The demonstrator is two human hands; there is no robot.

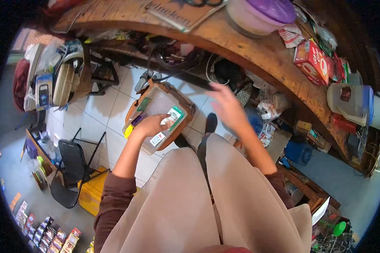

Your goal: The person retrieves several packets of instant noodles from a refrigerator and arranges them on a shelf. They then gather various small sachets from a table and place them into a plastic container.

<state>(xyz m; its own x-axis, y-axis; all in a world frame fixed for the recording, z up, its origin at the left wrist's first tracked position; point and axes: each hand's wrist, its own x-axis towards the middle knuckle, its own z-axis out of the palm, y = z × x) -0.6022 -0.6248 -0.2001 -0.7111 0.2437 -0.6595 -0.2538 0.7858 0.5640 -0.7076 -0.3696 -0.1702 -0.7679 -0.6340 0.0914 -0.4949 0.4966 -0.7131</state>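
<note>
My left hand [149, 126] reaches into a clear plastic container [159, 99] that stands on a brown wooden stool [188, 100]. Its fingers are at a green and white packet [174, 117], and whether they grip it is hard to tell. A white packet [157, 139] and a yellow item [128, 131] lie near the wrist. To the right of the container, my right hand [227, 104] is raised in the air, blurred, with its fingers apart and nothing in them.
A wooden counter [257, 55] curves overhead, holding a purple-lidded tub [261, 14] and a red box [311, 62]. At left are a black folding chair [74, 162] and a yellow crate [90, 194]. Hanging sachets [50, 236] show at lower left.
</note>
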